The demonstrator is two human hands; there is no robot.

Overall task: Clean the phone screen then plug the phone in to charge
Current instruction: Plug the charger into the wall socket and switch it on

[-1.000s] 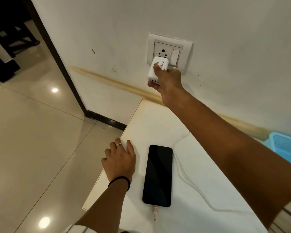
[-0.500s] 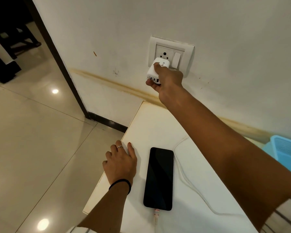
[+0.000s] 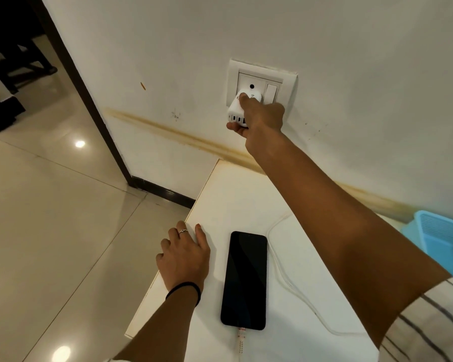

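A black phone [image 3: 245,279] lies face up with a dark screen on the white table [image 3: 233,194]. A white cable [image 3: 285,273] is plugged into its near end and loops away to the right. My right hand [image 3: 259,117] reaches up to the wall socket [image 3: 262,86] and grips a white charger adapter [image 3: 236,111], which sits against the socket plate. My left hand [image 3: 185,254] rests flat on the table's left edge, just left of the phone, holding nothing.
A light blue plastic basket [image 3: 442,241] stands at the table's right end. A switch [image 3: 270,94] sits beside the socket. A dark door frame [image 3: 89,100] and shiny tiled floor [image 3: 50,218] lie to the left.
My right hand has pushed the adapter up against the socket plate. The left hand and the phone have stayed where they were.
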